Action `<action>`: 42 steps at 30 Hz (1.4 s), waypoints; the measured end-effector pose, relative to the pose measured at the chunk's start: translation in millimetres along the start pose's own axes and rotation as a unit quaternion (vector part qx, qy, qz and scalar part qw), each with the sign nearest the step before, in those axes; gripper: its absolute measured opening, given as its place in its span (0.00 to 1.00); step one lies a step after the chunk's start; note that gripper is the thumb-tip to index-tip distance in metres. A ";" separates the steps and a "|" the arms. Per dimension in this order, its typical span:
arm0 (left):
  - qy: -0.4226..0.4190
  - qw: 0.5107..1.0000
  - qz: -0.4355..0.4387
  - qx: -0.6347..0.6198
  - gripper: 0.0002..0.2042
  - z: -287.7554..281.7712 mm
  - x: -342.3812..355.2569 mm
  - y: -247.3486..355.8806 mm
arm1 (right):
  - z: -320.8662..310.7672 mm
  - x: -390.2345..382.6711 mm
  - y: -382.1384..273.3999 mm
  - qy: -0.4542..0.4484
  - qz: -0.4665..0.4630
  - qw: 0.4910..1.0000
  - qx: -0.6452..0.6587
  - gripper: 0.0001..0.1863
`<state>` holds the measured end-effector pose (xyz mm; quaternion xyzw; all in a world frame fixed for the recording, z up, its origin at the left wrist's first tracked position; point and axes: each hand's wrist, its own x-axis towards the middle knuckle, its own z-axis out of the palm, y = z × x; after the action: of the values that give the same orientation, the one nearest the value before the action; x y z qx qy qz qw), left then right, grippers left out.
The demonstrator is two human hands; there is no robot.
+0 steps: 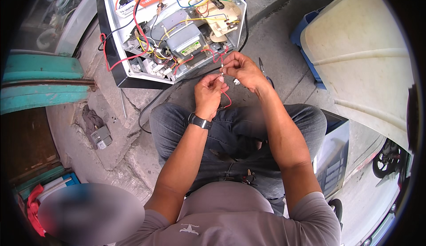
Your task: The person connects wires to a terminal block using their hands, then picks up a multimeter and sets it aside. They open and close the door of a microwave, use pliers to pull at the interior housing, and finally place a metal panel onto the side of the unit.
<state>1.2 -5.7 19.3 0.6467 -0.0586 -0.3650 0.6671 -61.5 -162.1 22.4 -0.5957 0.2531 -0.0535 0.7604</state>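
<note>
Pinching red wiring, the left hand and right hand nearly meet, each grip clamped on it (the exact join is too small to tell), just beside the opened appliance.

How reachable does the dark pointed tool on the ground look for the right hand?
Likely yes: the dark pointed tool lies close beside the right hand, with nothing visible between them, though that hand is busy with thin wiring and would probably have to let go first.

Two grips, one opened appliance, one wristwatch
</note>
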 end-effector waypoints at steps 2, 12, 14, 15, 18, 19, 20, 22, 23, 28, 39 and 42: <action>0.002 1.000 -0.002 -0.001 0.10 -0.5 0.2 0.3 | 0.2 0.4 0.4 0.001 -0.001 1.000 0.000 0.11; 0.005 1.000 -0.003 -0.004 0.10 0.7 -0.2 2.5 | 1.0 0.9 1.3 0.001 -0.012 1.000 0.008 0.11; 0.007 1.000 -0.003 -0.005 0.10 1.0 -0.1 3.3 | 0.9 0.4 0.7 0.001 -0.014 1.000 0.008 0.11; 0.009 1.000 -0.003 -0.005 0.10 1.1 0.0 3.6 | 1.2 0.2 0.1 0.001 -0.016 1.000 0.008 0.11; 0.011 1.000 -0.004 0.000 0.10 1.1 0.8 4.1 | 1.6 -0.1 -1.0 0.002 -0.019 1.000 -0.002 0.11; 0.010 1.000 -0.004 0.000 0.10 1.0 1.1 4.3 | 1.8 -0.3 -1.1 0.002 -0.018 1.000 -0.001 0.11; 0.010 1.000 0.001 0.007 0.10 0.6 1.5 4.3 | 2.4 -0.6 -1.5 0.007 -0.020 1.000 -0.013 0.11; 0.009 1.000 0.005 0.014 0.10 0.0 2.1 4.0 | 3.5 -1.3 -2.3 0.012 -0.021 0.999 -0.024 0.11; 0.010 1.000 0.007 0.017 0.10 0.2 2.3 4.2 | 3.3 -1.4 -2.2 0.013 -0.025 0.999 -0.026 0.12; 0.013 1.000 0.013 0.024 0.10 1.3 1.7 4.2 | 3.6 -1.2 1.1 0.017 -0.038 0.999 -0.032 0.12; 0.026 1.000 0.015 -0.008 0.10 4.2 -3.0 -2.8 | 5.1 -1.0 3.0 0.021 -0.034 0.999 -0.016 0.11; 0.021 0.999 0.021 -0.021 0.09 4.1 -2.8 -4.6 | 4.7 0.8 4.3 0.014 -0.032 0.999 0.003 0.12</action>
<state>-5.0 -7.0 17.0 0.6387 -0.0503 -0.3385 0.6892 -59.6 -157.0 18.9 -0.6003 0.2449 -0.0868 0.7564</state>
